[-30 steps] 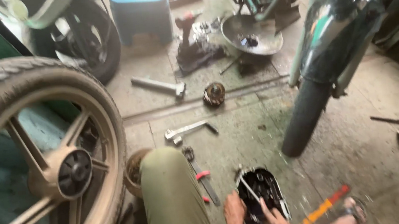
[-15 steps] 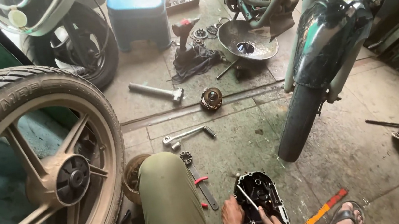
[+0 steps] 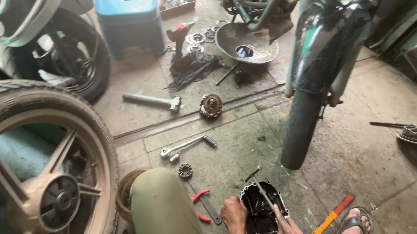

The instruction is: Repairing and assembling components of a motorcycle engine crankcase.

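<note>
A black engine cover lies on the concrete floor at the bottom of the head view, beside my green-trousered knee. My left hand grips the cover's left rim. My right hand holds a thin metal tool whose shaft slants up and left across the cover. My sandalled foot rests just right of the hands.
A motorcycle front wheel stands right of centre under a dark fender. A loose tyred wheel leans at left. A ratchet, hammer, round clutch part, metal bowl, blue stool, red pliers and an orange strip lie around.
The view has tilted upward and pulled back a little, so the hands and cover sit lower in frame. My hands stay on the cover, the tool still across it.
</note>
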